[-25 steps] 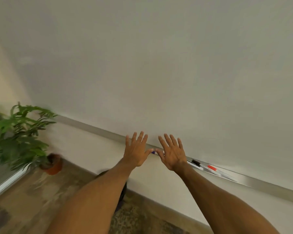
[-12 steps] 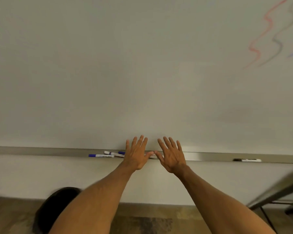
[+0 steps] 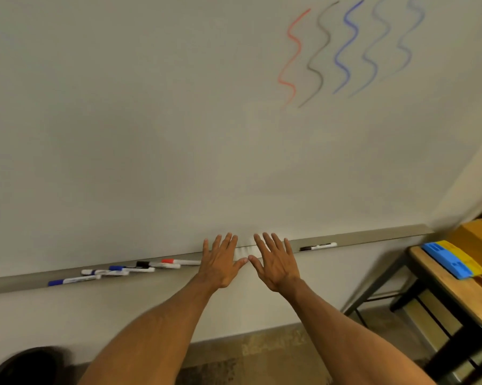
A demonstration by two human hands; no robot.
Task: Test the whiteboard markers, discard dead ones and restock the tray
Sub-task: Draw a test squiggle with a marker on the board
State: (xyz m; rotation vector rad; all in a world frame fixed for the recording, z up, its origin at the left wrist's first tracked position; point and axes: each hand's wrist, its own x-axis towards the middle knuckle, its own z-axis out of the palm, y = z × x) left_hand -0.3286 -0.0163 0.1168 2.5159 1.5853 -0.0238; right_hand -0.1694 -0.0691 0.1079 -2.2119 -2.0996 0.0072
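Now our view has swung rightward, so the marker cluster (image 3: 117,272) lies left of our hands on the tray (image 3: 378,236), with one black marker (image 3: 317,247) to the right. Our left hand (image 3: 220,262) and right hand (image 3: 276,264) stay spread flat, holding nothing, thumbs nearly touching.

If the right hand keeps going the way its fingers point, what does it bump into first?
Probably the whiteboard, just above the tray. The right hand is open and points up at the board's bottom edge. Nothing else lies in that line. How close it is, I cannot tell.
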